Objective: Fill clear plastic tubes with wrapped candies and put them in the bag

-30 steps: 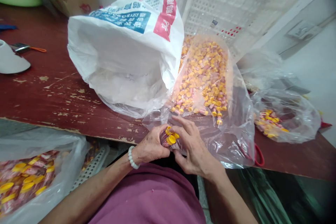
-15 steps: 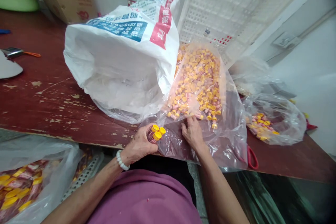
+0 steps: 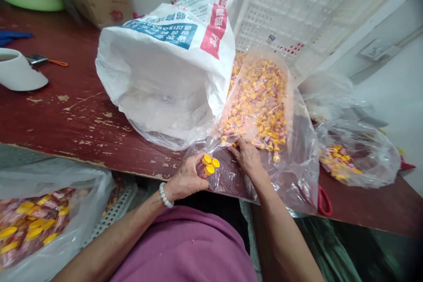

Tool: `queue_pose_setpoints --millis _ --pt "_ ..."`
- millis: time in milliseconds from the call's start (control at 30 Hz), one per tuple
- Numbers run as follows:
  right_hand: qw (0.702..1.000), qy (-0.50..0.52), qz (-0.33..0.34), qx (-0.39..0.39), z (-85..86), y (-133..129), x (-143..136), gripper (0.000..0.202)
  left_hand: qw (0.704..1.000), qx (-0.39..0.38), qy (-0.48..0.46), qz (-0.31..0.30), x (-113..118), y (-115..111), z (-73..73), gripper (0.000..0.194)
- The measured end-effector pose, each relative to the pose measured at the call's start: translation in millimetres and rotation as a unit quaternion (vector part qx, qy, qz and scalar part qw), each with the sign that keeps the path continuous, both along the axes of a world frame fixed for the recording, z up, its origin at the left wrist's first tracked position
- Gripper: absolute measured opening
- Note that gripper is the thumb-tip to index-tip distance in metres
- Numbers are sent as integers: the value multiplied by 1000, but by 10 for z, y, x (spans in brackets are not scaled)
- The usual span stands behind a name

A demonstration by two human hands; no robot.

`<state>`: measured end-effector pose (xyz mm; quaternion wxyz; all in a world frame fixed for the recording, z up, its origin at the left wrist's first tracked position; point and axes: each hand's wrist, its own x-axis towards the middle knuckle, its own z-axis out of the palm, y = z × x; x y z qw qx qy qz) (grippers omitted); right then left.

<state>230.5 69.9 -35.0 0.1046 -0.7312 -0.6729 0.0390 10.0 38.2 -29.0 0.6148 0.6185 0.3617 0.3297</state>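
Three small tubes [image 3: 208, 166] with yellow caps are bunched in my left hand [image 3: 187, 176], whose fingers wrap round them near the table's front edge. To the right, my right hand [image 3: 248, 155] reaches to the lower edge of a heap of yellow-capped tubes [image 3: 261, 97]. Its fingertips touch the near tubes, partly hidden, so a grip on one cannot be made out. The heap lies in and on clear plastic. Left of it a large white sack [image 3: 165, 83] lies with its mouth towards me.
The red table [image 3: 76, 110] bears a white visor [image 3: 21, 70] at left and a clear bag of tubes [image 3: 360, 154] at right. Red handles [image 3: 324, 202] lie near the front edge. Another bag of tubes [image 3: 36, 220] sits below left. A white crate [image 3: 297, 13] leans behind.
The view has shifted, so the table items appear further right. My right hand has moved slightly up towards the near edge of the heap. My left hand still holds the three tubes.
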Motion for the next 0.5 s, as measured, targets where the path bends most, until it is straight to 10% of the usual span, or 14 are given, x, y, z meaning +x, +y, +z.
queue_pose_setpoints --millis 333,500 --pt "996 90 -19 13 121 -264 130 18 1000 22 14 8 -9 4 48 35" --pt "943 277 153 99 579 -647 -260 15 993 75 89 -6 41 -25 123 30"
